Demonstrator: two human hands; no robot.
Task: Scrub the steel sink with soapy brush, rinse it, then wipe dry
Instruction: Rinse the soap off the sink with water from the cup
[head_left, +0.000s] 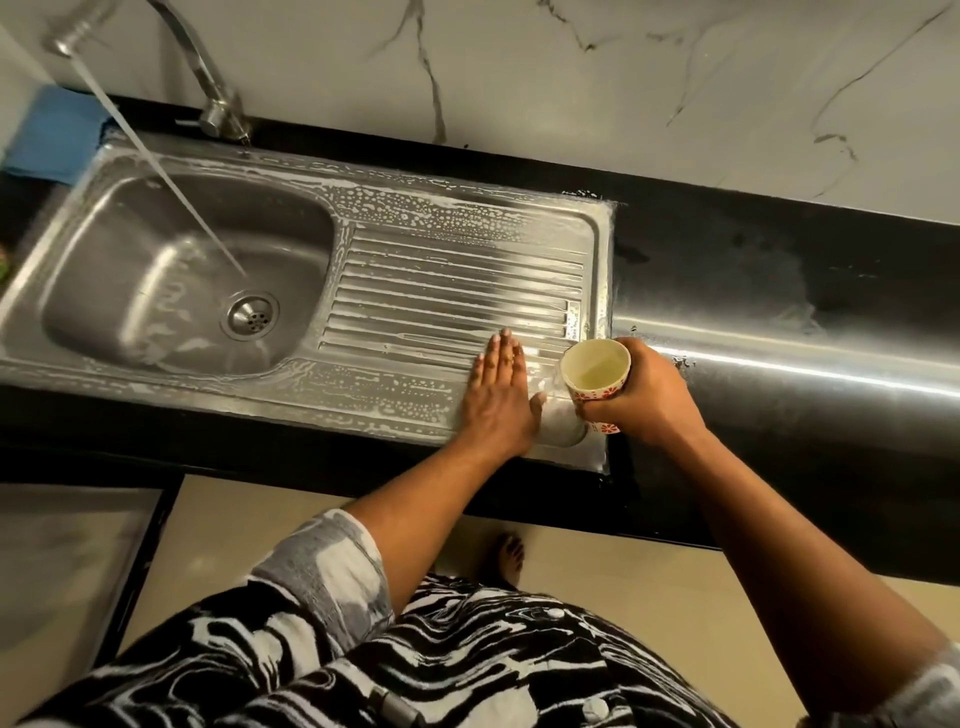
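The steel sink (171, 244) has a ribbed drainboard (457, 280) on its right, streaked with white soap foam. Water runs from the tap (208, 83) into the bowl near the drain (251, 315). My left hand (501, 395) lies flat with straight fingers on the drainboard's front right part. My right hand (636, 397) grips a small cream cup (597, 371) with red flower marks, tilted over the drainboard's right corner, with some water inside. No brush is visible.
A blue cloth (54, 132) lies on the black counter (753, 249) behind the sink's left end. A steel strip (779, 353) runs along the counter to the right. The marble wall (571, 78) stands behind. My foot (511, 558) is on the tiled floor below.
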